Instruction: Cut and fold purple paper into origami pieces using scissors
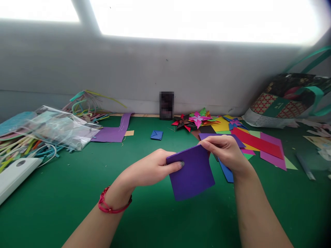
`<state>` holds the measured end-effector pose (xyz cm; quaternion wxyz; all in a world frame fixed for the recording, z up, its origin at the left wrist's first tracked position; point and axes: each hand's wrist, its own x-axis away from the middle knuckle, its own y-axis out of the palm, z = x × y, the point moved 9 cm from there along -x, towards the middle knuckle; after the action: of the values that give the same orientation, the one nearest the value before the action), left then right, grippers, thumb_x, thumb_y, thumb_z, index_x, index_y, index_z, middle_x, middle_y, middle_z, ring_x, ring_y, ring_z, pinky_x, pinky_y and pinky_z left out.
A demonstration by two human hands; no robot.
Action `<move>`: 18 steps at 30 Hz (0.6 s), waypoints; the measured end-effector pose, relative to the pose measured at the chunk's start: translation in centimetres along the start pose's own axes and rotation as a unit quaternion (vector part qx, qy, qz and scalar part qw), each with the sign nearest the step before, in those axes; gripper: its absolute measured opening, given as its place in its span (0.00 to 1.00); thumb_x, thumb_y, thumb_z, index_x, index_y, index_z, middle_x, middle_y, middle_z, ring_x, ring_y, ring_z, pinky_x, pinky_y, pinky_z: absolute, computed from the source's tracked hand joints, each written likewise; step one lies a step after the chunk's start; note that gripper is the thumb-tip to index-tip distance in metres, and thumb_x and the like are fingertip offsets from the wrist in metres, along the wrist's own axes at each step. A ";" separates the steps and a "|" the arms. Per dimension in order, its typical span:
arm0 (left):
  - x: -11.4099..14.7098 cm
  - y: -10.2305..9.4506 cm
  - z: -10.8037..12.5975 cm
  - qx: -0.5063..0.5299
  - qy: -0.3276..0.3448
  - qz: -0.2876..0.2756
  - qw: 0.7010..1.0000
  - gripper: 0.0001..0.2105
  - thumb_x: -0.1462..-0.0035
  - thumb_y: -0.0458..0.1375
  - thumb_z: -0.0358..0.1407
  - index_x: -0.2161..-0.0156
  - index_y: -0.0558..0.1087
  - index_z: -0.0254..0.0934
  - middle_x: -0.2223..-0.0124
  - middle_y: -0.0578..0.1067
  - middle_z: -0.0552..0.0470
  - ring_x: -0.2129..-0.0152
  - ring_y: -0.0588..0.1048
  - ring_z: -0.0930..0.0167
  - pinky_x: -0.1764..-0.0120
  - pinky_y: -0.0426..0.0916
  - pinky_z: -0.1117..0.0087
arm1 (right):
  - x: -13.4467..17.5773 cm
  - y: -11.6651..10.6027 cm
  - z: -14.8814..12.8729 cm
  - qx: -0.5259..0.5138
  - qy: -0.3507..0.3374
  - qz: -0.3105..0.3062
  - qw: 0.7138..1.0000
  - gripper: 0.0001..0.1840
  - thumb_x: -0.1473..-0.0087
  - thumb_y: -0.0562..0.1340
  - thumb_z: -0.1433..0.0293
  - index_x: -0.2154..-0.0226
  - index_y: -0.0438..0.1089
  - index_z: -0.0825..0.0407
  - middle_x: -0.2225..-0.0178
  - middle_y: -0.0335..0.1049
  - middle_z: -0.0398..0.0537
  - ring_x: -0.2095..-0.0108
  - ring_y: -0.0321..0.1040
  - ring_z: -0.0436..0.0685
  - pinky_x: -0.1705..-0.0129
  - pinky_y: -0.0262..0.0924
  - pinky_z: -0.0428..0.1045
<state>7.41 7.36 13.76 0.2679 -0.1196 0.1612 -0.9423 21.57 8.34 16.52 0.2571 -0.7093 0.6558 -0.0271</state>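
A square of purple paper (193, 179), seemingly folded along its top edge, is held up above the green table. My left hand (160, 167) grips its upper left corner, thumb lying across the front and the other fingers hidden behind. At the upper right corner, my right hand (226, 151) pinches the paper between thumb and fingers. Beyond my hands lies a small folded blue paper piece (156, 135). Several colourful folded paper stars (198, 119) rest at the back, right of centre.
Flat coloured sheets, a red strip (258, 143) among them, overlap right of my hands. Left are purple paper (108, 134), a clear plastic bag (69, 127), pipe cleaners (85, 103) and a white box-like object (19, 175). A patterned bag (279, 103) and a pen-like object (305, 167) are right.
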 end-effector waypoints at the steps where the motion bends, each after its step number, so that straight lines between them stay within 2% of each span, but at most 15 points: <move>1: 0.0 -0.1 -0.1 0.009 -0.002 0.000 1.000 0.13 0.42 0.45 0.39 0.71 0.65 0.34 0.74 0.62 0.56 0.76 0.60 0.75 0.72 0.56 0.74 | 0.0 0.1 -0.1 0.002 -0.002 0.000 1.000 0.10 0.49 0.60 0.66 0.76 0.72 0.53 0.81 0.64 0.42 0.79 0.60 0.48 0.78 0.56 0.43; 7: -0.2 -0.6 -0.3 0.123 -0.003 -0.001 0.992 0.10 0.44 0.49 0.38 0.67 0.69 0.33 0.70 0.68 0.53 0.72 0.64 0.73 0.68 0.60 0.73 | -0.1 0.4 -0.4 0.016 0.005 -0.001 1.000 0.11 0.49 0.59 0.65 0.77 0.71 0.53 0.83 0.62 0.41 0.82 0.61 0.48 0.82 0.58 0.42; 10: -0.4 -1.1 -0.7 0.168 -0.014 0.029 0.985 0.10 0.45 0.51 0.39 0.66 0.69 0.33 0.68 0.70 0.52 0.71 0.67 0.73 0.67 0.62 0.73 | -0.2 0.3 -0.2 0.027 0.014 0.014 0.999 0.12 0.49 0.59 0.63 0.77 0.70 0.53 0.85 0.60 0.40 0.86 0.59 0.47 0.86 0.56 0.42; 12: -0.5 -1.2 -1.1 0.169 -0.025 0.050 0.984 0.12 0.46 0.52 0.41 0.67 0.69 0.33 0.70 0.71 0.52 0.74 0.68 0.73 0.70 0.64 0.73 | -0.3 0.1 0.0 0.027 0.018 0.034 0.999 0.12 0.49 0.59 0.63 0.76 0.71 0.53 0.86 0.59 0.39 0.87 0.58 0.47 0.87 0.55 0.42; 15: -0.5 -0.6 -1.3 0.145 -0.034 0.025 0.988 0.14 0.46 0.51 0.44 0.69 0.66 0.33 0.78 0.68 0.55 0.83 0.67 0.76 0.80 0.62 0.75 | -0.2 -0.2 0.2 0.009 0.025 0.047 0.999 0.12 0.49 0.59 0.63 0.76 0.71 0.53 0.87 0.60 0.39 0.88 0.58 0.47 0.88 0.54 0.42; 18: -0.5 -0.5 -1.2 0.117 -0.024 0.010 0.993 0.14 0.45 0.49 0.44 0.71 0.64 0.33 0.83 0.63 0.59 0.88 0.62 0.79 0.84 0.57 0.78 | -0.2 0.0 0.4 -0.020 0.037 0.029 0.999 0.11 0.49 0.59 0.63 0.74 0.71 0.52 0.88 0.61 0.39 0.88 0.60 0.49 0.87 0.56 0.44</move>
<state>7.18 8.32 12.74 0.2937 -0.1089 0.0449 -0.9486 21.66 8.63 16.21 0.2191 -0.6937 0.6854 -0.0325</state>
